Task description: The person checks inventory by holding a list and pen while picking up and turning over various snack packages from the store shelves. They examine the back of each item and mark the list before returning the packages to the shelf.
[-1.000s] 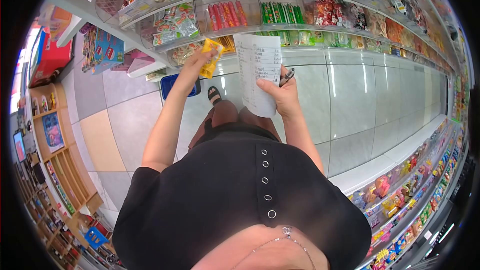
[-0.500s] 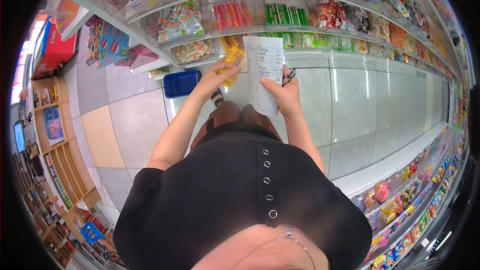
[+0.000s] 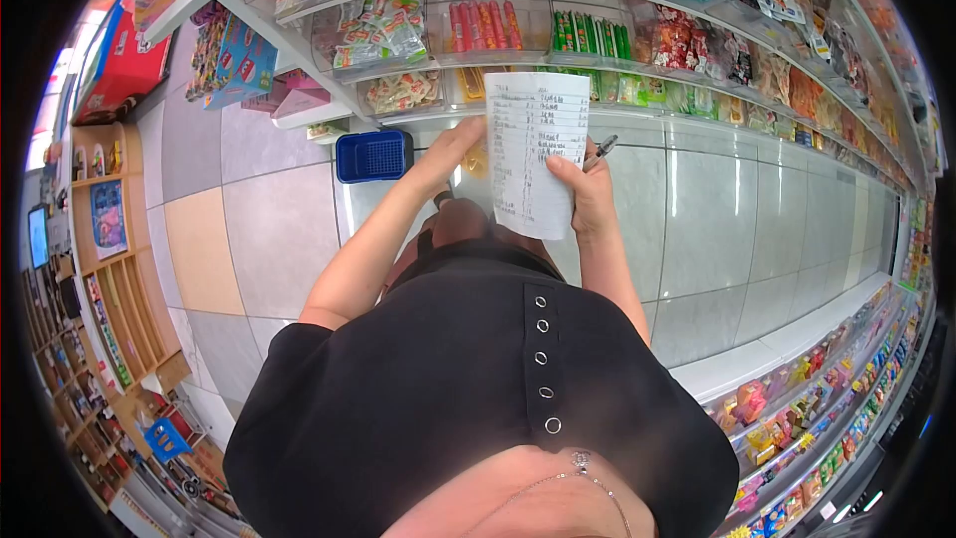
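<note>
My right hand grips a sheet of paper with printed and handwritten lines, its thumb pressed on the front. A dark pen sticks out beside the fingers of that hand. My left hand is closed, with its fingertips partly hidden behind the paper's left edge. Part of a yellow snack packet shows just below those fingers; the sheet covers the rest.
Shelves of clear bins hold pink sticks, green sticks and other packaged snacks. A blue basket sits on the tiled floor to the left. More snack shelves line the right.
The paper has turned to face me more fully and now covers much of the yellow packet. My left hand has moved slightly right, its fingers going behind the sheet's edge.
</note>
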A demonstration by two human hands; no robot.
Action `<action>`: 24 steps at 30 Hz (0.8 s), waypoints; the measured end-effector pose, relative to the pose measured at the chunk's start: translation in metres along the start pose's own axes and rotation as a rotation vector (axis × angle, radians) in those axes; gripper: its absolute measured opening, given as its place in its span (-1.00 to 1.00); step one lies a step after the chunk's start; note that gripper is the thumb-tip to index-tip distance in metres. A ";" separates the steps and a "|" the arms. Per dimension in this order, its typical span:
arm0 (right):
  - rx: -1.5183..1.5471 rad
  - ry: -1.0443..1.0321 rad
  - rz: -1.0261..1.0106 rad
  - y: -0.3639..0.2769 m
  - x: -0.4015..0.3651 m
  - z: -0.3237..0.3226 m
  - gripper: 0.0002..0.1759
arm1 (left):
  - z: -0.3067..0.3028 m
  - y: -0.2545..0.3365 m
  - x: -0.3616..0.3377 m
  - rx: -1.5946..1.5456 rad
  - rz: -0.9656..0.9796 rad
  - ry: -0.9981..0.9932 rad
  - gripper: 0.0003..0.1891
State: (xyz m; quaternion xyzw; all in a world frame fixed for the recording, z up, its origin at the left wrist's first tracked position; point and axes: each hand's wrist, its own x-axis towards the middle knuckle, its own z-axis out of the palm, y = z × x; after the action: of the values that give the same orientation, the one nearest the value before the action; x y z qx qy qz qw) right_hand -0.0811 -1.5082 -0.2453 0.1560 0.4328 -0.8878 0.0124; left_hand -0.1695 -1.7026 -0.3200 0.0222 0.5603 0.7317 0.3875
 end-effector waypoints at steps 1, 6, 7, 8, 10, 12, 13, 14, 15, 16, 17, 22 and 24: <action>-0.021 0.006 0.003 0.002 0.001 -0.001 -0.49 | 0.003 0.007 -0.004 0.069 0.007 -0.016 -0.55; -0.155 0.053 -0.037 0.009 0.004 -0.004 -0.56 | 0.012 0.026 -0.016 0.210 0.047 0.016 -0.67; -0.136 0.078 -0.023 0.010 0.004 -0.004 -0.59 | 0.011 0.026 -0.016 0.218 0.058 0.027 -0.68; -0.118 0.101 -0.009 0.011 0.004 -0.004 -0.61 | 0.010 0.026 -0.017 0.226 0.068 0.040 -0.69; -0.121 0.128 -0.006 0.013 0.005 -0.005 -0.66 | 0.006 0.025 -0.017 0.272 0.079 0.065 -0.70; -0.164 0.134 -0.031 0.017 0.006 -0.007 -0.68 | 0.003 0.022 -0.016 0.355 0.133 0.075 -0.70; -0.314 0.150 -0.076 0.019 0.008 -0.011 -0.68 | 0.001 0.020 -0.016 0.416 0.180 0.073 -0.68; -0.466 0.165 -0.121 0.023 0.009 -0.016 -0.67 | -0.002 0.019 -0.017 0.477 0.229 0.070 -0.66; -0.615 0.177 -0.166 0.023 0.010 -0.020 -0.67 | -0.003 0.020 -0.017 0.293 0.202 0.077 -0.61; -0.662 0.248 -0.172 0.021 0.010 -0.023 -0.69 | -0.005 0.022 -0.018 0.109 0.176 0.085 -0.56; -0.708 0.317 -0.179 0.018 0.010 -0.027 -0.71 | -0.007 0.025 -0.018 -0.073 0.151 0.096 -0.51; -0.801 0.450 -0.318 0.017 0.010 -0.084 -0.69 | -0.024 0.033 -0.019 -0.254 0.232 0.054 -0.32; -0.798 0.462 -0.305 0.017 0.004 -0.098 -0.67 | -0.026 0.035 -0.021 -0.263 0.226 0.071 -0.30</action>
State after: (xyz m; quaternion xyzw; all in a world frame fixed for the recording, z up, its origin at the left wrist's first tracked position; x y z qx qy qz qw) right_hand -0.0559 -1.4423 -0.3156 0.2671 0.7488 -0.5864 -0.1556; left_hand -0.1854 -1.7382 -0.2921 0.0084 0.4670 0.8379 0.2822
